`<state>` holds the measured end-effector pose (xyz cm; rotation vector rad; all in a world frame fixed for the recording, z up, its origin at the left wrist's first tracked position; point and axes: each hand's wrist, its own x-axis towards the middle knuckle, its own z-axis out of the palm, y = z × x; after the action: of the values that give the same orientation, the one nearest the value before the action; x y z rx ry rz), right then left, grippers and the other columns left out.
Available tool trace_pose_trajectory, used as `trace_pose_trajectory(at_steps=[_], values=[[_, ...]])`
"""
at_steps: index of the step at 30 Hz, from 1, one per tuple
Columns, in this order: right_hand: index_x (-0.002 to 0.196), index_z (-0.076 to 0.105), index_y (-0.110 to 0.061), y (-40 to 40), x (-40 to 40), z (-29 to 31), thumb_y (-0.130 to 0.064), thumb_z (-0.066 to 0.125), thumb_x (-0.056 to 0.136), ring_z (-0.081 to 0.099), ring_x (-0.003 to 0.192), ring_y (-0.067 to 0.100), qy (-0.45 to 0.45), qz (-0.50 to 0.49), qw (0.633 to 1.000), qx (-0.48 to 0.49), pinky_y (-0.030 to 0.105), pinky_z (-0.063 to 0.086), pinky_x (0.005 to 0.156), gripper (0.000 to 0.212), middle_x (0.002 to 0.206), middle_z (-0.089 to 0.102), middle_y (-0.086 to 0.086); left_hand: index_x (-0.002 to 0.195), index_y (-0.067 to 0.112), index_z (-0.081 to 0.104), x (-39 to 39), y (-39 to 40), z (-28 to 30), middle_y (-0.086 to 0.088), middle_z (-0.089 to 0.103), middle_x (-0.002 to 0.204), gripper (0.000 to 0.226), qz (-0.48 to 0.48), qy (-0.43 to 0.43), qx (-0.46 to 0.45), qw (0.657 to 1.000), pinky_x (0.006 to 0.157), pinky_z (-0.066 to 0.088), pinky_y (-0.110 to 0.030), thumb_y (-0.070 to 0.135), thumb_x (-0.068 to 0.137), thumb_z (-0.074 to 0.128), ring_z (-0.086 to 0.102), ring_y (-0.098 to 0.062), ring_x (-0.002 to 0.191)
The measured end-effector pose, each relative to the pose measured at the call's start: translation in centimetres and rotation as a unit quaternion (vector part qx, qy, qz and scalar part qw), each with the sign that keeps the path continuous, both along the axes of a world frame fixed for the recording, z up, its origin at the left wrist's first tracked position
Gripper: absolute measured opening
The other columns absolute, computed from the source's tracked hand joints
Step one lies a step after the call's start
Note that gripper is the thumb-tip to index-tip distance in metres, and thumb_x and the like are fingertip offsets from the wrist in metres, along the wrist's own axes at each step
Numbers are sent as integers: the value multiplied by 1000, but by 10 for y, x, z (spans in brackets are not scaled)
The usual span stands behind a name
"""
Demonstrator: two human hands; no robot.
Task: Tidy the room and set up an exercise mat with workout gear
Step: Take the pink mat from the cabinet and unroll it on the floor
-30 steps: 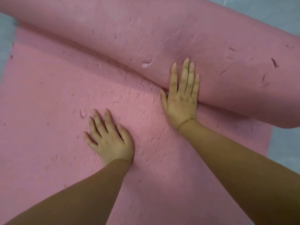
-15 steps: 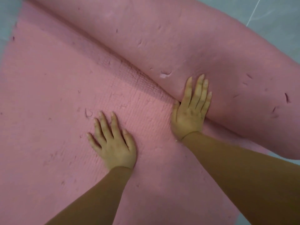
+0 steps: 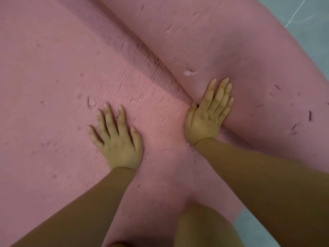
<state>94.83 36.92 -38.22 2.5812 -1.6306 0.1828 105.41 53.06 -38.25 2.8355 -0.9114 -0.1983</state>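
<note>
1. A pink foam exercise mat [image 3: 53,68] with a ribbed texture lies partly unrolled on the grey tiled floor [image 3: 306,20]; its flat part fills the left and centre of the view, and its surface carries many small nicks and torn flecks.
2. The still-rolled part of the mat [image 3: 240,50] runs as a thick roll from the top centre down to the right edge; it rests on the flat part along a shadowed crease.
3. The left hand [image 3: 118,139] lies palm-down on the flat part; its fingers [image 3: 108,118] are straight and spread apart, touching the foam.
4. The right hand [image 3: 207,118] presses against the near side of the roll just at the crease; its fingers [image 3: 222,93] are straight and held close together, pointing up the roll; a thin bracelet [image 3: 191,144] circles the wrist.
5. Both bare forearms reach in from the bottom; a bare knee [image 3: 204,227] shows at the bottom centre over the mat's near edge.
</note>
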Motion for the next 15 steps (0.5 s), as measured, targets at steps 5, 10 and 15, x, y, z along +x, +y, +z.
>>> trace_pose_trajectory(at_steps=[5, 10, 15], values=[[145, 18, 0, 0, -2, 0, -21, 56, 82, 17, 139, 36, -15, 17, 1000, 10, 41, 0, 117, 77, 149, 27, 30, 147, 20, 32, -1, 1, 2, -9, 24, 156, 57, 14, 14, -1, 1000, 116, 7, -54, 32, 92, 37, 19, -28, 144], [146, 19, -2, -1, -4, 4, -20, 54, 84, 16, 140, 34, -41, 39, 998, 9, 40, 2, 117, 73, 150, 27, 28, 148, 20, 31, -2, -3, 6, -7, 21, 158, 57, 31, 30, 9, 999, 117, 4, -54, 34, 92, 35, 15, -25, 146], [146, 23, -3, -5, -13, 4, -17, 58, 76, 21, 141, 35, -81, 81, 993, -2, 41, 3, 117, 79, 150, 29, 26, 138, 13, 45, -24, -44, 16, -8, 32, 153, 60, 143, 67, -115, 981, 117, 2, -53, 16, 78, 41, 23, -26, 143]])
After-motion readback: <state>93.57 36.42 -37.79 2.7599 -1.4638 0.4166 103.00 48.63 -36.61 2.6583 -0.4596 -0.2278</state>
